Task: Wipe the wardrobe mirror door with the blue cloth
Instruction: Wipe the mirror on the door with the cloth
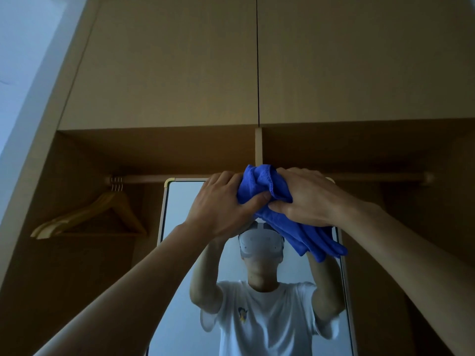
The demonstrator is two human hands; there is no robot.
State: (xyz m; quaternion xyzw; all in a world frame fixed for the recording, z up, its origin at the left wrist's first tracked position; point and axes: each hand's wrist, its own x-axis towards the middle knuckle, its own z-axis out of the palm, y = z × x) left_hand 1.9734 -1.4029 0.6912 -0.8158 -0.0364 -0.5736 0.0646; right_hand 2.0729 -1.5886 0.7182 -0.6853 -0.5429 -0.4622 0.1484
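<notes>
Hands: left [221, 204], right [305, 199] bunch blue cloth [262, 183] at mirror [185, 209] top.

mirror [185, 214] cut off below; blue cloth [259, 181] hides part of its top

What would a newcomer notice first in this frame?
The crumpled bright blue cloth at centre, gripped by both the left hand and the right hand, raised in front of the top of the tall gold-framed mirror. Lower down the mirror reflects a white T-shirt; pale wooden hangers hang from the wooden rail at left.
</notes>
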